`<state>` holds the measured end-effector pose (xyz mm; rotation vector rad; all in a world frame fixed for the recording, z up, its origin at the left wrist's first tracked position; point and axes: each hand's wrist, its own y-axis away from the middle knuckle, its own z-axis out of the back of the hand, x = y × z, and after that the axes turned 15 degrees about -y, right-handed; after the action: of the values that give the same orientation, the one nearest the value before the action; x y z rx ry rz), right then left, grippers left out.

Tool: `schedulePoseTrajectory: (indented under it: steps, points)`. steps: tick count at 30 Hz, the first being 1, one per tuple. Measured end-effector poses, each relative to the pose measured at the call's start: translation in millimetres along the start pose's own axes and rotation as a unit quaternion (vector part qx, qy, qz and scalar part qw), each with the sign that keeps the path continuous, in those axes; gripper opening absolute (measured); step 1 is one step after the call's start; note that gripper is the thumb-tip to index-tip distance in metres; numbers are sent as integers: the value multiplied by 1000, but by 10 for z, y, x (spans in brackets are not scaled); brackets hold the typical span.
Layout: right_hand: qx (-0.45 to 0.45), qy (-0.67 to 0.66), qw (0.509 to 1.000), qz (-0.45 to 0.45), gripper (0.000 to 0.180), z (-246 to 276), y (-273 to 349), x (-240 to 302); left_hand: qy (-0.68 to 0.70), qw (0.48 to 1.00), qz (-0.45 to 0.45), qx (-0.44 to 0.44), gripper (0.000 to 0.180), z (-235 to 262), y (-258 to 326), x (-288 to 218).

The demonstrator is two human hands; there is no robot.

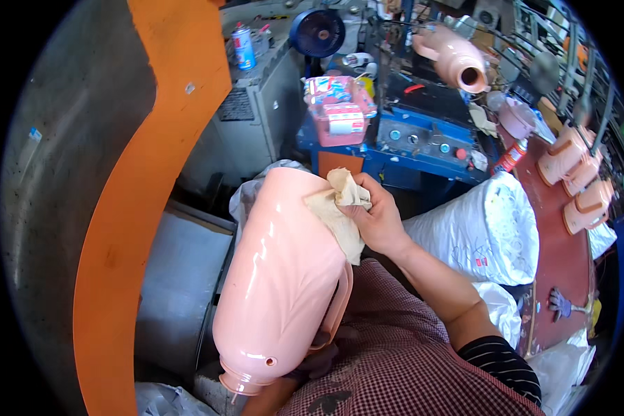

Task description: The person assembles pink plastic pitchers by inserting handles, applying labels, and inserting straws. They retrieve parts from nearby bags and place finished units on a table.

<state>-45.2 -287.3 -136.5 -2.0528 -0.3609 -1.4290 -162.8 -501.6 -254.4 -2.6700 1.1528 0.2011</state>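
A large pink plastic jug shell [277,270], glossy with a leaf-like relief, lies tilted before me. Its wide end is up, its narrow neck points down toward me, and its handle [340,305] faces right. My left hand [315,362], in a dark glove, holds the shell low down by the handle; most of it is hidden behind the shell. In my bare right hand [376,216] a beige cloth [336,220] is bunched between thumb and fingers. The cloth lies against the shell's side just below its wide rim.
An orange machine frame [111,263] rises close on the left. Ahead, a blue machine [423,135] carries a pink basket [336,114] and another pink shell [454,59]. Right of me are a white sack [475,229] and a red-brown table [558,256] with several pink jugs [589,206] and a purple glove [561,303].
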Motion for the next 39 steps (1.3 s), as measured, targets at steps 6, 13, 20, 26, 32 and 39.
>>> schedulePoseTrajectory:
  steps: [6,13,20,26,32,39]
  points:
    - [-188,195,951,147,20,154,44,371,-43,998,32,18,50,-303,-194,-154]
    - [-329,389,844,168,26,1567,-294,776,-85,996,34,16,50,-539,-260,-220]
    - [-188,305,919,165,22,914,94,1158,-130,989,-72,-22,49,-542,-181,-266]
    - [91,311,870,372,39,-161,-92,982,-141,977,-141,-70,48,-556,-20,-103]
    - [339,240,877,241,34,-483,323,660,-124,973,-156,-115,46,-490,28,233]
    - [429,156,869,189,32,-388,621,877,-115,969,-162,-147,45,-456,69,347]
